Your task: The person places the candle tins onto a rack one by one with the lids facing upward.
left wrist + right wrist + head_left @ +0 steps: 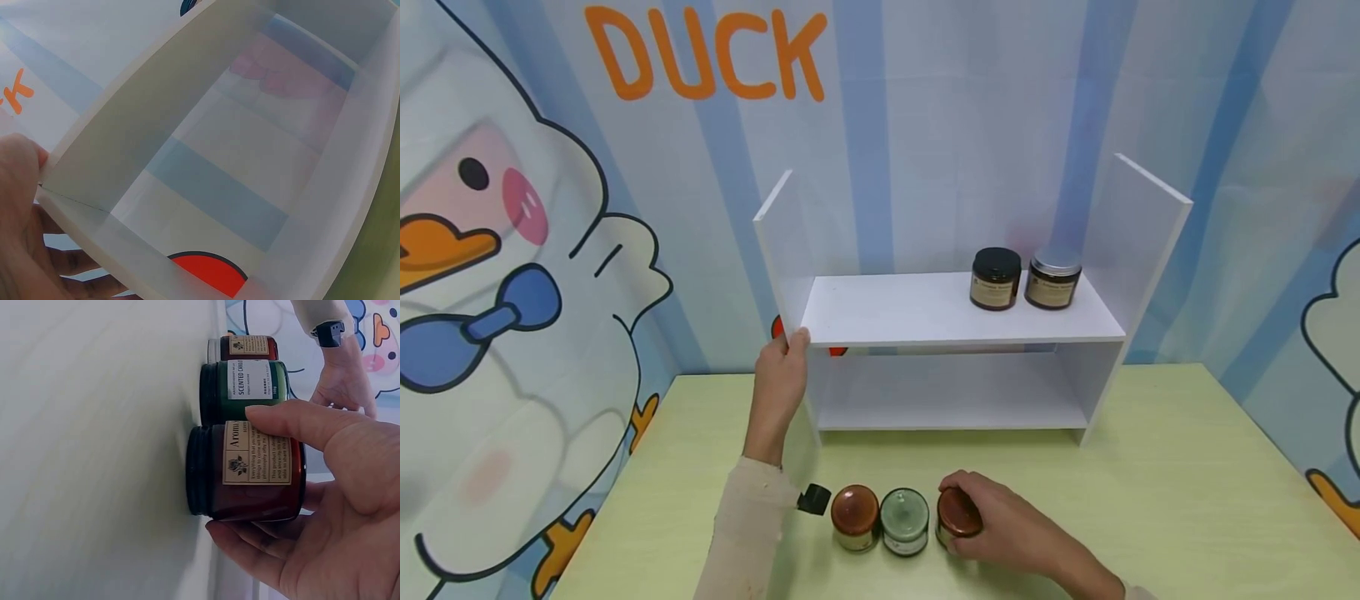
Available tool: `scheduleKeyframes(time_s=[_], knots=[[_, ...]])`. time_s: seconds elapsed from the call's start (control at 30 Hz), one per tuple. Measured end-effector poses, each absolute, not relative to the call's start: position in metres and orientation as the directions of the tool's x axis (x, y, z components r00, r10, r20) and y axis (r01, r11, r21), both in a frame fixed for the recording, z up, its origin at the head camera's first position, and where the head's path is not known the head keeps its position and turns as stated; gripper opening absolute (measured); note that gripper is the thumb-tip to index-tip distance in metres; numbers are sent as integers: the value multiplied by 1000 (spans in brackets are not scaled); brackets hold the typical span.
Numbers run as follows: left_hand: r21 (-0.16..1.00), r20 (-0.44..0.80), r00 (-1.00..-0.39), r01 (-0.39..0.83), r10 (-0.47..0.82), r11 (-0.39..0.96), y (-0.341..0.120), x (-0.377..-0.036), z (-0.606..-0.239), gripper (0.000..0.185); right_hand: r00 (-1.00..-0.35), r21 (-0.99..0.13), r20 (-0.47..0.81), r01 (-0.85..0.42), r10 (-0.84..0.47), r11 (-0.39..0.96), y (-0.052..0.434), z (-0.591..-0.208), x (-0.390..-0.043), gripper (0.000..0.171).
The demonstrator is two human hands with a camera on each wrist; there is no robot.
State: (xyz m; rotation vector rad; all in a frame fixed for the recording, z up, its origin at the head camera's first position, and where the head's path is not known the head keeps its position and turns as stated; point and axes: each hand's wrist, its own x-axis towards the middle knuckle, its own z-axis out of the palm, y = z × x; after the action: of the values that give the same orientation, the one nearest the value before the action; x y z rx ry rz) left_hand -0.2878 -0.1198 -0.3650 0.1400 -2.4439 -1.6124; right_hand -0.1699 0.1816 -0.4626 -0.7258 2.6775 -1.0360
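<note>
My left hand (781,379) grips the left side panel of a white two-tier shelf (955,340) at the height of its middle board. In the left wrist view, the fingers (81,262) pass behind that panel. Between thumb and fingers, my right hand (1011,529) holds an amber scented candle jar (250,472) upside down, its black lid toward the table. Whether the lid touches the tabletop I cannot tell. Just left of it stand a green candle jar (905,515) and another amber candle jar (855,510), both inverted too.
Two dark jars stand at the right of the shelf's middle board, one black-lidded (996,279) and one silver-lidded (1053,278). The pale yellow-green table (1210,483) reaches back to a blue striped curtain (955,125) printed with a duck.
</note>
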Motion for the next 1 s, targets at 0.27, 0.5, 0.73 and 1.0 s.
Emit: scheduleKeyframes(time_s=[0.27,0.5,0.73,1.0], knots=[[906,141,-971,48,-193,421,-121,-289,-366,55,-869,-610,-10,-386,-494,692,181,-454,-167,50],[905,136,-970,40,-199,423,-120,-287,-364,56,-863,-560,-54,-391,-502,730,181,-446,-166,46],[907,116,-971,17,-211,421,-120,-289,-364,55,-852,-481,-111,-405,-512,778,179,-435,-166,43],[912,113,-972,19,-206,410,-120,-288,-364,56,-855,-379,-146,-416,-497,827,172,-427,-167,39]])
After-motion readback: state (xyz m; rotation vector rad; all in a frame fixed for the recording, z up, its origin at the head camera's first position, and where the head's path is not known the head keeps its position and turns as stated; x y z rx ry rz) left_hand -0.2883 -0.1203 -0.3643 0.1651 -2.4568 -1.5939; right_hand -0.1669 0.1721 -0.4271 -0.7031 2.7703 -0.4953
